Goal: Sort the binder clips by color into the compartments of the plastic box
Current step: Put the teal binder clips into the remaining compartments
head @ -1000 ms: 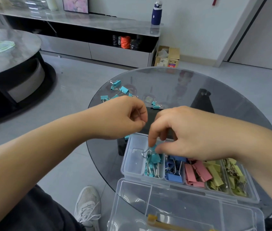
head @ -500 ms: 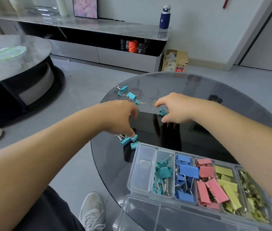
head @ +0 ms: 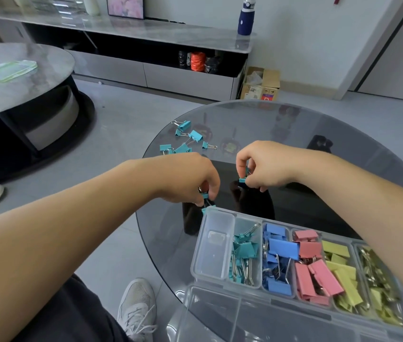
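A clear plastic box (head: 196, 253) sits on the near edge of the round glass table (head: 294, 124). Its compartments hold, from left, nothing, teal clips (head: 243, 253), blue clips (head: 279, 250), pink clips (head: 315, 275), yellow clips (head: 343, 270) and pale gold clips (head: 378, 275). My left hand (head: 190, 178) pinches teal clips (head: 205, 203) just above the box's far left corner. My right hand (head: 264, 166) pinches a teal clip (head: 243, 179) over the table's middle. Several loose teal clips (head: 183, 139) lie at the table's far left.
The box's open lid (head: 245, 317) lies toward me. My shoe (head: 137, 309) is on the floor beneath the table's left edge. A low round table (head: 23, 80) stands at left, a long cabinet (head: 146, 45) and a cardboard box (head: 261, 83) behind.
Both hands left the box for the table, then closed on teal clips. The left hand has drawn its clips back to the box's far left corner; the right has lifted one.
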`<act>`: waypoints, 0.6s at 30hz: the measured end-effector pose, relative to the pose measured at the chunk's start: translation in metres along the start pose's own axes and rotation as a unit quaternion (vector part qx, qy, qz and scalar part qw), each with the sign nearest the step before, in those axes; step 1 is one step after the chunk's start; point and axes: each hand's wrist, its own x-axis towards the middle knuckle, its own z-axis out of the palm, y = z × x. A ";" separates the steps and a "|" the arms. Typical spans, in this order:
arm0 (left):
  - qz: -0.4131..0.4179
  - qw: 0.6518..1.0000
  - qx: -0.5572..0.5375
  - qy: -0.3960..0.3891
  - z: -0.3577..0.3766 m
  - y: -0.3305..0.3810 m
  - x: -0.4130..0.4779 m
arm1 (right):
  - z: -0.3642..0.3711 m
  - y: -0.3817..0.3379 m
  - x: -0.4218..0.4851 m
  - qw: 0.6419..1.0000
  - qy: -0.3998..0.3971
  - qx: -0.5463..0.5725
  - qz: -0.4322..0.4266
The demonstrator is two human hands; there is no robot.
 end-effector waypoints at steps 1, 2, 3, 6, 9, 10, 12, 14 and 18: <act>0.005 1.000 0.005 0.010 0.001 0.001 0.001 | -0.002 0.002 -0.003 1.000 0.004 0.012 -0.001; 0.005 1.000 0.010 0.019 0.001 0.002 0.001 | -0.003 0.003 -0.007 1.000 0.010 0.025 -0.001; 0.003 1.000 0.012 0.025 0.001 0.003 0.002 | -0.005 0.005 -0.011 0.999 0.015 0.039 -0.001; -0.011 0.999 0.012 0.039 0.002 0.004 0.002 | -0.005 0.008 -0.019 0.997 0.024 0.074 0.003; -0.024 0.999 -0.008 0.048 0.004 0.004 -0.001 | -0.005 0.008 -0.030 0.994 0.036 0.102 -0.003; -0.025 0.998 -0.021 0.051 0.004 0.002 -0.002 | -0.006 0.007 -0.034 0.993 0.043 0.112 -0.010; -0.032 0.997 -0.034 0.058 0.003 -0.003 -0.006 | -0.010 0.003 -0.047 0.989 0.051 0.136 -0.030; -0.052 0.997 -0.023 0.061 0.002 -0.009 -0.009 | -0.016 -0.004 -0.062 0.984 0.042 0.161 -0.060; -0.062 0.998 -0.002 0.033 0.002 -0.012 -0.008 | -0.024 -0.020 -0.088 0.979 0.022 0.165 -0.115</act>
